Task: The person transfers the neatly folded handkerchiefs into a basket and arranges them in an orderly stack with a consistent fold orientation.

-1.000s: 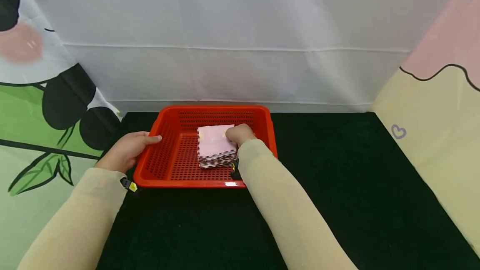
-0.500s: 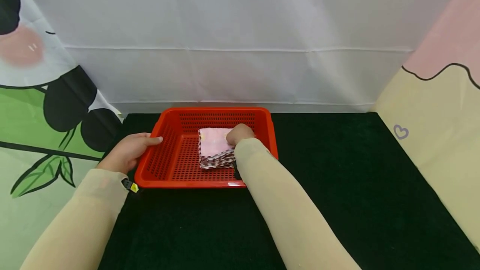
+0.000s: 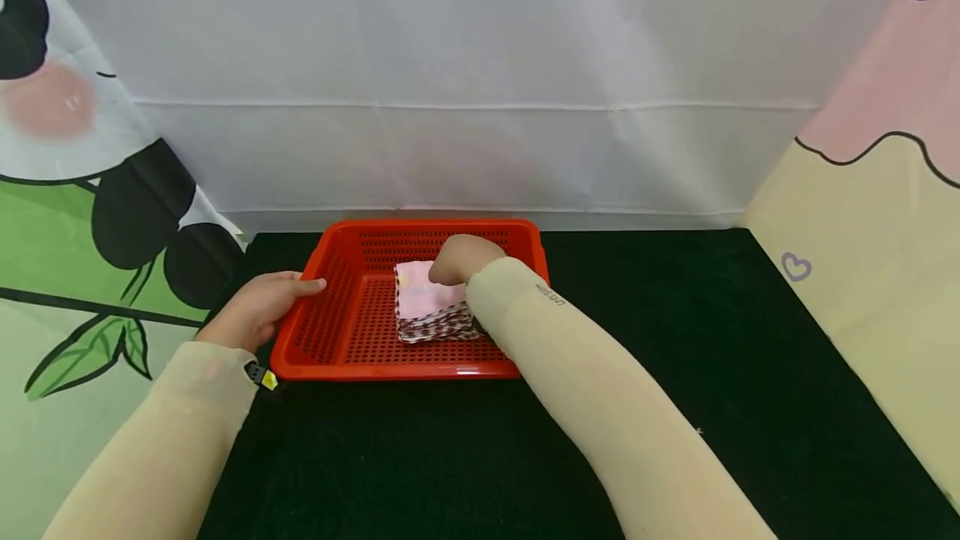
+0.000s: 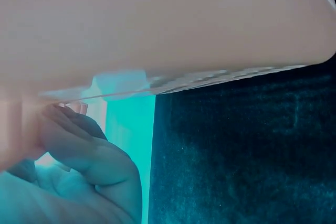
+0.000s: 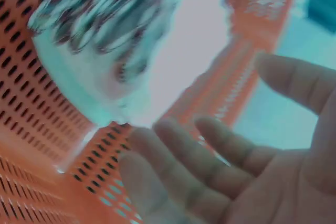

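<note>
A red plastic basket with perforated walls sits on the dark table. My left hand grips its left rim, thumb over the inside edge. In the left wrist view the fingers bend at the basket's outer side. Inside lies a folded stack of pink cloths with brown-and-white checked edges. Above the stack's right part is my right hand, bent down at the wrist. The right wrist view shows its fingers extended and spread, fingertips close to the cloths, nothing held.
Dark green cloth covers the table, reaching right of and in front of the basket. A white curtain hangs behind; printed panels stand at left and right.
My right hand has risen slightly and shifted left over the cloth stack, its forearm swinging to the right. The left hand keeps its hold on the basket rim.
</note>
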Action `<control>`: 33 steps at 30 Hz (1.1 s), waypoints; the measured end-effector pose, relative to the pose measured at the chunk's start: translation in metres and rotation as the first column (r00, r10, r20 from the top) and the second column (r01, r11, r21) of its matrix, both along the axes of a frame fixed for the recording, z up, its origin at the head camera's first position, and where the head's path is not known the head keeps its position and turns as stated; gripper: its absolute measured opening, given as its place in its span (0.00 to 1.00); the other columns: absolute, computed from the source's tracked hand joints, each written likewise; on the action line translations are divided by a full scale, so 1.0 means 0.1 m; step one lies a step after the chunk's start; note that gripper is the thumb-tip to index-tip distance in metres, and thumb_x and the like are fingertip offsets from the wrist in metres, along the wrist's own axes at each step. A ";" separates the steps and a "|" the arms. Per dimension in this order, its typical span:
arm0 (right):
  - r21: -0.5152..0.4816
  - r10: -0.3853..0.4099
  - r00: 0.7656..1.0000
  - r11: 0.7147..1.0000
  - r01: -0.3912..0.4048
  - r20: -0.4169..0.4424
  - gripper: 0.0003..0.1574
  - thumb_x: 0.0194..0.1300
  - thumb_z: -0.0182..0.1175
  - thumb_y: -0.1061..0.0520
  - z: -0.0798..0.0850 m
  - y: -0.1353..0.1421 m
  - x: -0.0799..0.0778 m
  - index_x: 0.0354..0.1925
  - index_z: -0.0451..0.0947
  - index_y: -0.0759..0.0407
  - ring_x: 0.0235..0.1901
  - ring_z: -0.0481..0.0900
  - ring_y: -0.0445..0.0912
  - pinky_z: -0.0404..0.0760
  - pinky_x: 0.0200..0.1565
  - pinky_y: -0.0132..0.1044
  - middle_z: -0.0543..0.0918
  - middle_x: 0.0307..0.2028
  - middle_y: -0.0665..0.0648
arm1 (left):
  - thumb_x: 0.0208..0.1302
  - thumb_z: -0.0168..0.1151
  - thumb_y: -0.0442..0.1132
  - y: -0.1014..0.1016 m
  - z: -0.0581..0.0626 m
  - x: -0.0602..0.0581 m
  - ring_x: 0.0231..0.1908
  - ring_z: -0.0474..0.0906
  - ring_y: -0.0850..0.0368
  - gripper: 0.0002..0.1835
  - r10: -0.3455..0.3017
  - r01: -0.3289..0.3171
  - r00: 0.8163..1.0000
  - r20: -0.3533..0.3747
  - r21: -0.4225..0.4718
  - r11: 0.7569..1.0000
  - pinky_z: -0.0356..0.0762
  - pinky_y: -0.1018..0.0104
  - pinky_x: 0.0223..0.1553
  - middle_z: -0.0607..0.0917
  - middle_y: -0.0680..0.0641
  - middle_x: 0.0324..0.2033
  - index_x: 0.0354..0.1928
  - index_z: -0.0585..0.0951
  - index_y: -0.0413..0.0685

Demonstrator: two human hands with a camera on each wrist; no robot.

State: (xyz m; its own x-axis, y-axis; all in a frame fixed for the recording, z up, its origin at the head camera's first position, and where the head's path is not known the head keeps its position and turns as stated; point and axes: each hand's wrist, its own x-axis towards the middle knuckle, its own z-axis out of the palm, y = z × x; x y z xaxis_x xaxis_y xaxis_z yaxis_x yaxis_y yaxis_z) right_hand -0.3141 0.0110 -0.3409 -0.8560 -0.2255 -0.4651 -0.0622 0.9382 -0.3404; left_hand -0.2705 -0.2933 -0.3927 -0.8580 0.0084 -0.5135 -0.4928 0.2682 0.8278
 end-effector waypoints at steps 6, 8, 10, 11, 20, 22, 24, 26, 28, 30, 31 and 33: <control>-0.012 0.166 0.984 0.986 -0.167 -0.063 0.31 0.71 0.62 0.37 0.19 0.16 0.21 0.62 0.79 0.55 0.50 0.79 0.48 0.79 0.55 0.46 0.81 0.58 0.53 | 0.74 0.62 0.54 -0.03 -0.02 0.01 0.49 0.86 0.51 0.33 0.011 -0.011 1.000 -0.002 0.002 1.000 0.83 0.52 0.53 0.86 0.49 0.54 0.72 0.68 0.47; 0.004 0.210 0.972 0.977 -0.211 -0.109 0.29 0.71 0.62 0.38 0.22 0.25 0.28 0.58 0.79 0.56 0.45 0.79 0.47 0.80 0.51 0.44 0.82 0.51 0.53 | 0.74 0.62 0.54 -0.04 -0.01 0.02 0.49 0.86 0.52 0.32 0.012 -0.012 1.000 -0.003 -0.002 1.000 0.83 0.53 0.53 0.86 0.49 0.54 0.72 0.68 0.47; 0.014 0.239 0.958 0.971 -0.240 -0.156 0.25 0.72 0.62 0.39 0.24 0.36 0.35 0.54 0.78 0.55 0.40 0.78 0.45 0.80 0.45 0.41 0.82 0.45 0.52 | 0.74 0.62 0.54 -0.06 0.00 0.03 0.48 0.86 0.52 0.32 0.008 -0.008 1.000 -0.007 -0.003 1.000 0.84 0.54 0.52 0.86 0.49 0.53 0.71 0.68 0.46; 0.016 0.245 0.953 0.969 -0.246 -0.176 0.23 0.72 0.63 0.39 0.24 0.42 0.38 0.52 0.78 0.54 0.38 0.78 0.45 0.79 0.42 0.40 0.81 0.41 0.51 | 0.73 0.63 0.55 -0.06 0.01 0.04 0.48 0.86 0.52 0.32 0.006 -0.006 1.000 -0.008 -0.006 1.000 0.84 0.54 0.52 0.86 0.50 0.52 0.71 0.68 0.46; -0.019 0.231 0.911 0.968 -0.252 -0.341 0.18 0.72 0.64 0.45 0.13 0.98 0.55 0.50 0.76 0.55 0.30 0.80 0.44 0.83 0.31 0.34 0.80 0.35 0.52 | 0.74 0.62 0.55 -0.09 0.02 0.04 0.48 0.87 0.51 0.30 -0.005 0.004 1.000 -0.009 -0.042 0.999 0.83 0.53 0.52 0.87 0.49 0.52 0.68 0.69 0.46; -0.047 0.197 0.917 0.973 -0.227 -0.347 0.20 0.72 0.65 0.47 0.06 1.14 0.57 0.53 0.76 0.57 0.30 0.80 0.44 0.84 0.31 0.33 0.80 0.37 0.53 | 0.74 0.61 0.56 -0.05 -0.01 0.03 0.48 0.86 0.51 0.32 -0.007 0.007 1.000 -0.009 -0.062 0.998 0.84 0.52 0.52 0.86 0.46 0.54 0.69 0.68 0.45; -0.070 0.161 0.925 0.978 -0.197 -0.345 0.21 0.72 0.65 0.49 -0.02 1.32 0.59 0.55 0.75 0.59 0.32 0.80 0.44 0.84 0.34 0.34 0.80 0.42 0.54 | 0.75 0.60 0.57 -0.01 -0.05 0.03 0.48 0.86 0.51 0.33 -0.018 0.017 1.000 -0.006 -0.085 0.996 0.84 0.51 0.52 0.84 0.43 0.57 0.70 0.67 0.43; -0.073 0.136 0.929 0.983 -0.171 -0.345 0.23 0.72 0.65 0.49 -0.10 1.49 0.61 0.58 0.74 0.59 0.35 0.81 0.46 0.85 0.39 0.38 0.81 0.46 0.56 | 0.75 0.58 0.59 0.03 -0.09 0.03 0.48 0.85 0.50 0.35 -0.037 0.036 0.999 -0.006 -0.125 0.992 0.84 0.51 0.51 0.82 0.39 0.59 0.70 0.66 0.41; -0.064 0.118 0.929 0.987 -0.150 -0.351 0.25 0.72 0.65 0.48 -0.15 1.64 0.63 0.59 0.74 0.59 0.40 0.81 0.48 0.85 0.45 0.44 0.81 0.50 0.58 | 0.75 0.56 0.61 0.04 -0.09 0.05 0.49 0.84 0.48 0.37 -0.064 0.059 0.998 -0.019 -0.187 0.981 0.83 0.50 0.51 0.80 0.36 0.60 0.69 0.65 0.39; -0.053 0.101 0.930 0.990 -0.127 -0.352 0.27 0.72 0.65 0.47 -0.17 1.78 0.63 0.61 0.73 0.59 0.45 0.81 0.51 0.83 0.51 0.50 0.81 0.54 0.60 | 0.75 0.54 0.64 0.03 -0.05 0.08 0.50 0.81 0.45 0.37 -0.095 0.078 0.994 -0.046 -0.279 0.957 0.83 0.50 0.49 0.80 0.35 0.58 0.66 0.66 0.37; -0.049 0.090 0.932 0.992 -0.114 -0.351 0.28 0.72 0.65 0.47 -0.17 1.85 0.63 0.62 0.73 0.60 0.48 0.81 0.52 0.82 0.53 0.53 0.81 0.55 0.61 | 0.75 0.53 0.64 0.02 -0.02 0.10 0.50 0.80 0.44 0.37 -0.115 0.086 0.991 -0.066 -0.341 0.936 0.82 0.50 0.48 0.80 0.35 0.56 0.64 0.68 0.37; -0.040 0.063 0.934 0.996 -0.082 -0.352 0.29 0.72 0.64 0.46 -0.15 2.01 0.62 0.63 0.73 0.60 0.50 0.81 0.55 0.81 0.54 0.56 0.80 0.57 0.63 | 0.75 0.53 0.64 0.01 0.08 0.12 0.47 0.77 0.42 0.34 -0.167 0.096 0.980 -0.110 -0.472 0.876 0.81 0.52 0.43 0.81 0.36 0.51 0.59 0.71 0.37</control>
